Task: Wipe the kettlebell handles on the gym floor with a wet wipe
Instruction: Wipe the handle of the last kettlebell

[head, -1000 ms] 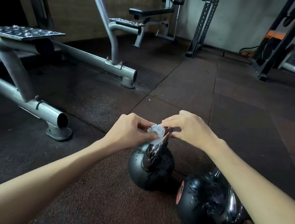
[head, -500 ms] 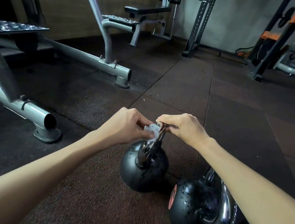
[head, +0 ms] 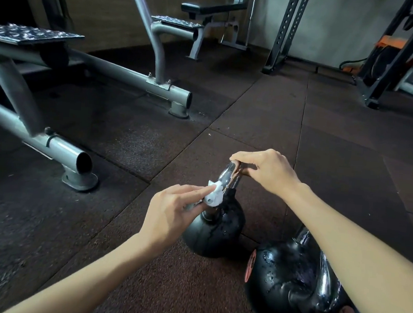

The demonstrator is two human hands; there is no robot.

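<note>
Wet wipe point(head: 213, 196), pinched in the left hand point(head: 171, 215), is pressed on the far kettlebell point(head: 214, 233) handle point(head: 228, 175), whose top is gripped by the right hand point(head: 266, 171). The near-right kettlebell point(head: 289, 286) is judged not yet wiped.

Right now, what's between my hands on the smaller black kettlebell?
Head view: the crumpled white wet wipe, then bare shiny chrome handle.
</note>
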